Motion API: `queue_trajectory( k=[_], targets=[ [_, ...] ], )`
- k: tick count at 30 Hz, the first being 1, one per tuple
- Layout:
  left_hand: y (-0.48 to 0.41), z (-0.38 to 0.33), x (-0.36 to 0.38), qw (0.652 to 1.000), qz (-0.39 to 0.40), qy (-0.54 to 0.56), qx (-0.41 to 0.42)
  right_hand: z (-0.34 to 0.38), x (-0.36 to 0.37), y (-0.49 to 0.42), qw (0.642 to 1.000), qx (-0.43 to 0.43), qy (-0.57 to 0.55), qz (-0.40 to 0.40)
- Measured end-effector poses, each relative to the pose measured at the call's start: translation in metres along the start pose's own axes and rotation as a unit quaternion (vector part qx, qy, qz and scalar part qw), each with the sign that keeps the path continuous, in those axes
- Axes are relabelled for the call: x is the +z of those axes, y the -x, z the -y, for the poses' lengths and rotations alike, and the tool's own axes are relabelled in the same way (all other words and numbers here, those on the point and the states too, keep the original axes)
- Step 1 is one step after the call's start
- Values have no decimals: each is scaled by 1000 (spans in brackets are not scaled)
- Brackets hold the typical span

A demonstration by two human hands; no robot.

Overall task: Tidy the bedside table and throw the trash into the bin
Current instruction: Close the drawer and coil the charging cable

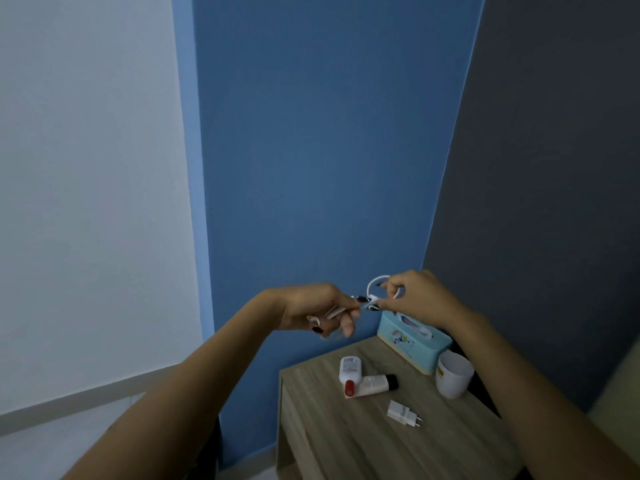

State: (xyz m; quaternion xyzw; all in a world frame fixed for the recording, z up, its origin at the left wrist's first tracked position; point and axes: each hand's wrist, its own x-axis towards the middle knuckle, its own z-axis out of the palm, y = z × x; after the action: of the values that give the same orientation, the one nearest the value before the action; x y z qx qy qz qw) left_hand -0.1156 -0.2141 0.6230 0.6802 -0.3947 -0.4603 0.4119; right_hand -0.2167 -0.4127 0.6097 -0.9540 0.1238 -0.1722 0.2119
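Both hands are raised in front of the blue wall, above and left of the wooden bedside table (363,441). My left hand (311,311) grips folded strands of a white cable (373,285). My right hand (415,296) pinches a loop of that same cable close to the left fingertips. On the table lie a white bottle with a red cap (349,370), a white tube with a black cap (375,384) and a white charger plug (403,413). A teal wipes box (410,344) and a white cup (453,374) stand at the table's back.
The table sits in a corner between the blue wall and a dark grey wall on the right. A white wall and pale floor (52,448) lie to the left. No bin is in view.
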Motion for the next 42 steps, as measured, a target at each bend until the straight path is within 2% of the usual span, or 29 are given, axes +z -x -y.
queue_trajectory(
  k=[4, 7, 8, 10, 12, 14, 19, 23, 26, 29, 34, 37, 39, 42],
  targets=[
    [-6, 2, 4, 993, -13, -112, -25, 10, -11, -5, 999, -18, 27, -40],
    [-13, 3, 9, 983, -89, -160, -28, 19, -13, -2, 993, -43, 59, -94],
    [-16, 3, 11, 983, -119, -137, -19, 22, -12, 0, 990, -51, 62, -118],
    [-21, 4, 15, 986, -164, -17, 19, 26, -7, 4, 982, -64, 70, -163],
    [-24, 3, 16, 974, -174, 130, 59, 30, 2, 9, 969, -94, 75, -214],
    [-31, 3, 15, 956, -170, 223, 83, 36, 11, 16, 953, -136, 79, -260],
    [-47, -4, 21, 898, -270, 335, 89, 41, 40, 23, 925, -201, 78, -313],
    [-48, -16, 23, 889, -256, 367, 95, 39, 48, 27, 912, -210, 57, -347],
    [-48, -21, 26, 896, -259, 346, 102, 40, 47, 32, 917, -155, -70, -361],
    [-51, -18, 26, 903, -277, 312, 100, 44, 41, 35, 911, -82, -257, -311],
    [-56, -9, 26, 917, -270, 272, 105, 41, 26, 31, 861, 1, -415, -294],
    [-56, -10, 26, 912, -290, 267, 109, 42, 23, 29, 809, 10, -529, -256],
    [-56, -8, 23, 908, -302, 268, 108, 41, 21, 29, 792, 25, -559, -245],
    [-54, -3, 15, 899, -299, 304, 98, 35, 18, 30, 809, 35, -534, -242]
  ],
)
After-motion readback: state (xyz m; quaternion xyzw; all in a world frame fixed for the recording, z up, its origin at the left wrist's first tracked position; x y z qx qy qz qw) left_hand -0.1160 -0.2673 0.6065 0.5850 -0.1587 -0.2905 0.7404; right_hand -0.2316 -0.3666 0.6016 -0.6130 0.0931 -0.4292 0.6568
